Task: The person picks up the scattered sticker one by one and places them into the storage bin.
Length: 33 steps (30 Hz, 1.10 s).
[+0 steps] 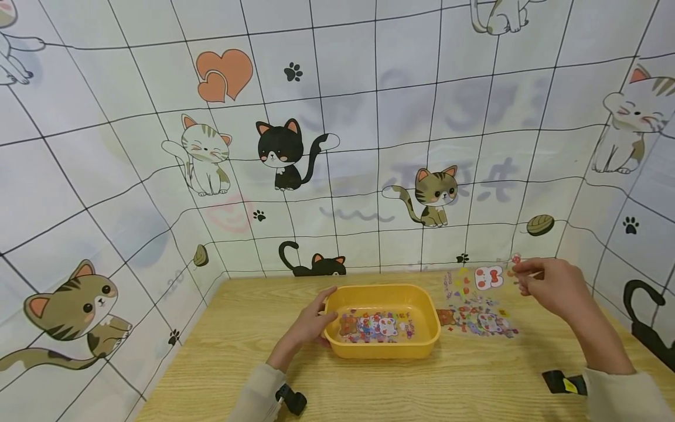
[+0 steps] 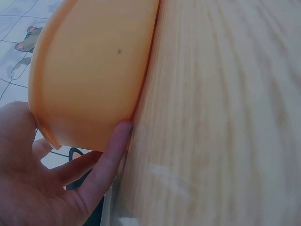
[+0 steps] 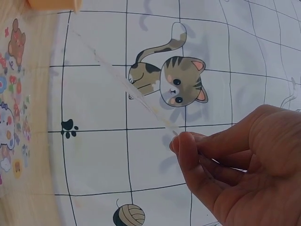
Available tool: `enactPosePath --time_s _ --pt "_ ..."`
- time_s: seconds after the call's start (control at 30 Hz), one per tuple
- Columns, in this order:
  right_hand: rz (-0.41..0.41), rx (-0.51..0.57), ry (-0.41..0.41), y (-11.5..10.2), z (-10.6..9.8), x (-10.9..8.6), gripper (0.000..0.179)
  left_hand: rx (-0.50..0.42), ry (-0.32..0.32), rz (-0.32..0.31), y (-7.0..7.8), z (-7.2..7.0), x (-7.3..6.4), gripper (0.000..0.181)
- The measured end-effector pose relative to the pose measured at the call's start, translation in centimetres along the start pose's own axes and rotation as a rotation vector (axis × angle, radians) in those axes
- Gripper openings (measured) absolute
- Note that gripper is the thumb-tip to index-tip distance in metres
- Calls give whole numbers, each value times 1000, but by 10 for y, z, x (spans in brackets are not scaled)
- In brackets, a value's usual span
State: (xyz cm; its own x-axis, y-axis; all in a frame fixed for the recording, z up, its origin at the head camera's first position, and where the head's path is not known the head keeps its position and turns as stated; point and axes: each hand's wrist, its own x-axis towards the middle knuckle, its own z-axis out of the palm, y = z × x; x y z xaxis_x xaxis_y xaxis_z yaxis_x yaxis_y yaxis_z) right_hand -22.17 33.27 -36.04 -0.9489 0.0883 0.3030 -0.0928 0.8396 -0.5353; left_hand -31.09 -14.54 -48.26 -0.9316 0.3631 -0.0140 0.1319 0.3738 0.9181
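Observation:
A yellow plastic basin (image 1: 382,350) stands on the table, and a clear sheet of cartoon stickers (image 1: 387,326) lies on its bottom. My left hand (image 1: 311,322) grips the basin's left end, thumb at the rim and fingers against the outer wall; the left wrist view shows one fingertip low on that wall. Raised to the right, my right hand (image 1: 559,287) pinches a clear sticker sheet (image 1: 489,278) by its edge. In the right wrist view this sheet (image 3: 127,84) appears nearly edge-on. Under it, another sticker sheet (image 1: 493,322) lies flat beside the basin.
The wooden table (image 1: 211,363) meets walls covered in a gridded sheet (image 1: 358,234) with cat drawings at the back and sides. Black wrist devices show near both sleeves, one at the left (image 1: 292,400) and one at the right (image 1: 564,383).

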Motion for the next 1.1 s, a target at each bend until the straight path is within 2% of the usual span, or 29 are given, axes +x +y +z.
enactPosePath --time_s 0.33,0.87,1.1 --pt "6 -8 15 -9 -3 -4 29 16 0 -2 -1 0 0 63" --pt "-34 -8 81 -25 -5 -10 25 22 -4 10 0 -1 -1 63" --pt "-53 13 71 -36 -4 -14 26 17 -6 2 1 -1 -1 63"
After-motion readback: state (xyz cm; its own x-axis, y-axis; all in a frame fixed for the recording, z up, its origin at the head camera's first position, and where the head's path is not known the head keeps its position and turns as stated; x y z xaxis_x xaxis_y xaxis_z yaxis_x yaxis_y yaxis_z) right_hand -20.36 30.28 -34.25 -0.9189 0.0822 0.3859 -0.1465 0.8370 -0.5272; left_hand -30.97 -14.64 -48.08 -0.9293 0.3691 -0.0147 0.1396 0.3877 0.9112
